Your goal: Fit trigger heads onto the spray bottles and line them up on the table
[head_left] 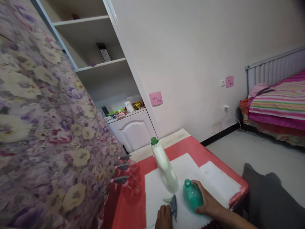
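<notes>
Right hand [209, 203] wrapped the green bottle [192, 195]; left hand [164, 218] pinched the sprayer [173, 206]. Likely light, slippery plastic; grip mid-body.

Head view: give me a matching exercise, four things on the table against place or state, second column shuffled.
Things:
1. green bottle
2. grey spray head
3. white bottle
4. pink spray bottles

Places or states:
A. in a row beside the floral fabric
B. held by the left hand
C. standing free on the table, green cap on
D. gripped by the right hand, no cap on

Pairs: 1-D, 2-B, 3-C, 4-A
</notes>
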The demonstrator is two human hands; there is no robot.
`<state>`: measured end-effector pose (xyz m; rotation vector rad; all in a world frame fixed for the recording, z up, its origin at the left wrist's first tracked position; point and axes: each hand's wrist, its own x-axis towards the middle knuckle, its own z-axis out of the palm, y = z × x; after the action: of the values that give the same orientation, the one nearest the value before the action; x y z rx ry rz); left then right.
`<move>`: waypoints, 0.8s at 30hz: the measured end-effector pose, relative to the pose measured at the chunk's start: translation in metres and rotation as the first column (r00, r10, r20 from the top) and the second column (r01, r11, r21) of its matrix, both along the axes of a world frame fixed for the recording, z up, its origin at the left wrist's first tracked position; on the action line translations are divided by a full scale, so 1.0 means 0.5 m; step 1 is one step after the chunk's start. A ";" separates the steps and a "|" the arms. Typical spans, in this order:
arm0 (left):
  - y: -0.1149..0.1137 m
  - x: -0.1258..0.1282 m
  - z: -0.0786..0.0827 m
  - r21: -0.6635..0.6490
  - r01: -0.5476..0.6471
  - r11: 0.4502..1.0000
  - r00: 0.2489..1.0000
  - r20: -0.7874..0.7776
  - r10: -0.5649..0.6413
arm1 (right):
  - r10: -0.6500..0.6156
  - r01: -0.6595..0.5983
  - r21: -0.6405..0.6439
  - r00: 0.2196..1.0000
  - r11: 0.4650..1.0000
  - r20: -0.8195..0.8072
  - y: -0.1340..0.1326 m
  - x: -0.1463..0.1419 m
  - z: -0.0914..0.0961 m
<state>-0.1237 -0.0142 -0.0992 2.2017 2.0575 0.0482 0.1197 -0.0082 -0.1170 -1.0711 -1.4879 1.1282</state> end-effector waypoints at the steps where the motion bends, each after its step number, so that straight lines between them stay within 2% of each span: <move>1: -0.005 -0.002 0.012 0.000 -0.005 1.000 1.000 0.003 0.005 | 0.006 -0.006 -0.006 1.000 1.000 0.020 -0.005 -0.002 0.001; 4: -0.025 -0.016 0.044 0.095 -0.034 0.995 0.997 0.078 0.027 | 0.028 -0.028 -0.005 0.998 1.000 0.050 -0.012 0.000 0.008; 6: -0.040 -0.026 0.072 0.244 -0.054 0.968 0.971 0.237 -0.006 | 0.033 -0.033 -0.010 0.998 0.999 0.054 -0.013 0.004 0.010; 8: -0.056 -0.028 0.113 0.414 -0.102 0.905 0.882 0.458 -0.110 | 0.037 -0.037 -0.005 0.998 0.999 0.053 -0.012 0.006 0.009; 10: -0.071 -0.017 0.165 0.485 -0.233 0.843 0.730 0.660 -0.178 | 0.044 -0.044 0.009 0.998 0.999 0.047 -0.011 0.007 0.005; 12: -0.083 0.010 0.221 0.391 -0.378 0.839 0.525 0.837 -0.154 | 0.048 -0.049 0.019 0.998 0.999 0.045 -0.009 0.007 0.001; 14: -0.091 0.049 0.268 0.287 -0.427 0.858 0.318 0.935 -0.155 | 0.044 -0.045 0.019 0.998 0.999 0.048 -0.009 0.008 0.000; 15: -0.092 0.071 0.285 0.277 -0.445 0.852 0.217 0.956 -0.197 | 0.044 -0.045 0.019 0.998 0.999 0.049 -0.009 0.009 0.000; 16: -0.092 0.093 0.297 0.277 -0.449 0.849 0.134 0.961 -0.242 | 0.046 -0.047 0.020 0.998 0.999 0.049 -0.009 0.009 0.001; 18: -0.088 0.135 0.306 0.287 -0.423 0.859 0.034 0.953 -0.301 | 0.046 -0.047 0.028 0.998 0.999 0.041 -0.008 0.009 0.002; 20: -0.080 0.167 0.301 0.283 -0.390 0.876 -0.006 0.951 -0.310 | 0.047 -0.048 0.040 0.999 0.998 0.024 -0.006 0.007 0.000; 24: -0.062 0.201 0.284 0.284 -0.387 0.878 -0.023 0.948 -0.317 | 0.042 -0.042 0.037 0.999 0.998 0.011 -0.004 0.005 -0.004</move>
<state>-0.0230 -0.0453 0.0428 1.2001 1.0774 1.8161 0.1223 -0.0103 -0.1192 -1.0257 -1.5400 1.1211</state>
